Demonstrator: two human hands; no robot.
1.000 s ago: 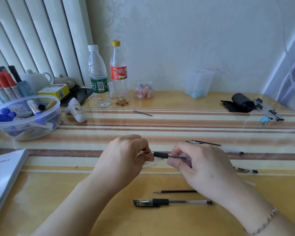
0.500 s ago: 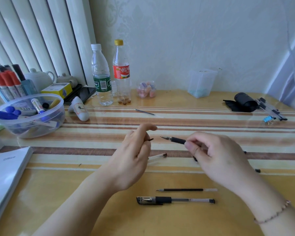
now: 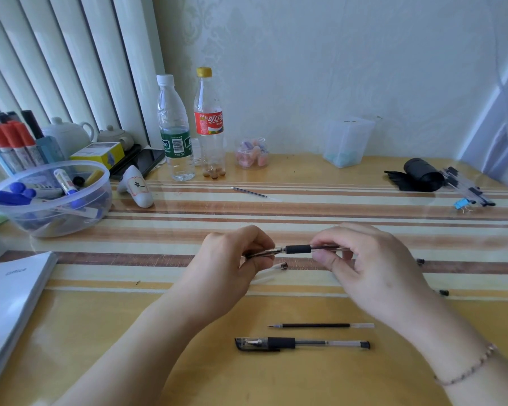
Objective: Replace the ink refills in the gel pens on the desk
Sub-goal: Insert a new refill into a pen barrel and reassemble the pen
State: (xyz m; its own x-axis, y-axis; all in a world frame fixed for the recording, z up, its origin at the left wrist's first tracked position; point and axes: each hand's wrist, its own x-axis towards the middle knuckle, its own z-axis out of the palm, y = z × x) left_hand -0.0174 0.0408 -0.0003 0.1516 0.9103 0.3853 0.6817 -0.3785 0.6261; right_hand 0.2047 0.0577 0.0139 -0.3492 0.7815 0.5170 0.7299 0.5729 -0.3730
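Note:
Above the desk's middle, both hands hold one gel pen (image 3: 298,249) with a clear barrel and black rubber grip, level. My left hand (image 3: 232,262) pinches its tip end. My right hand (image 3: 370,265) grips the barrel behind the black grip. A clear tube with a dark end (image 3: 276,267) lies on the desk just under the hands. Nearer me lie a loose black refill (image 3: 320,325) and a capped gel pen (image 3: 302,344). Another thin refill (image 3: 248,192) lies farther back. The ends of two more pens (image 3: 420,261) show past my right wrist.
A clear bowl of markers (image 3: 50,200) and a white booklet (image 3: 9,291) are on the left. Two plastic bottles (image 3: 175,136), a small jar (image 3: 251,155) and a clear box (image 3: 346,142) stand along the wall. A black roll (image 3: 420,174) and clips lie at the far right.
My left hand had come away from the pen half a second ago; it is now back, pinching the tip end. The pen is level again between both hands.

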